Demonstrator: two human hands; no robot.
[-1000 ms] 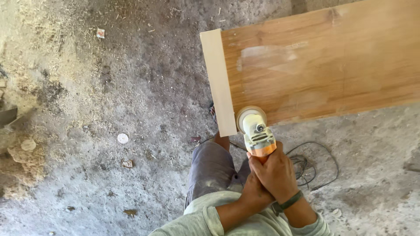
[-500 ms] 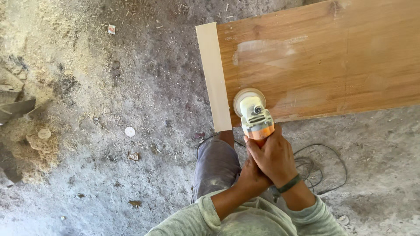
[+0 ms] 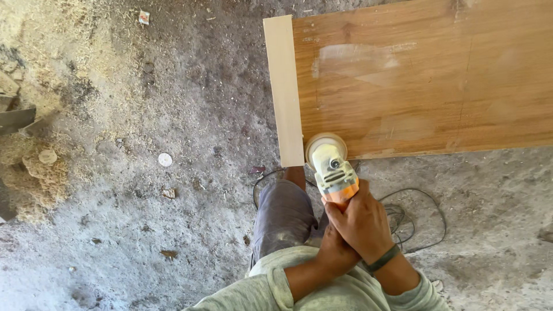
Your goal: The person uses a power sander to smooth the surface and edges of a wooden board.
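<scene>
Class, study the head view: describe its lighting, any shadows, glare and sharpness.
Head view: soft daylight, no hard shadows; a pale sheen on the wooden board; the sander, right hand and left hand reasonably sharp; the sawdust floor washed out at upper left.

I read this as a rough woodworking site: sawdust heaps [image 3: 34, 167] on a bare concrete floor [image 3: 173, 230], a large wooden board [image 3: 432, 75], a trailing power cable [image 3: 415, 224].

A pale-bodied angle grinder [image 3: 333, 170] with an orange collar is lying disc-down on the near corner of a brown wooden board [image 3: 426, 80], beside its pale end edge.
</scene>
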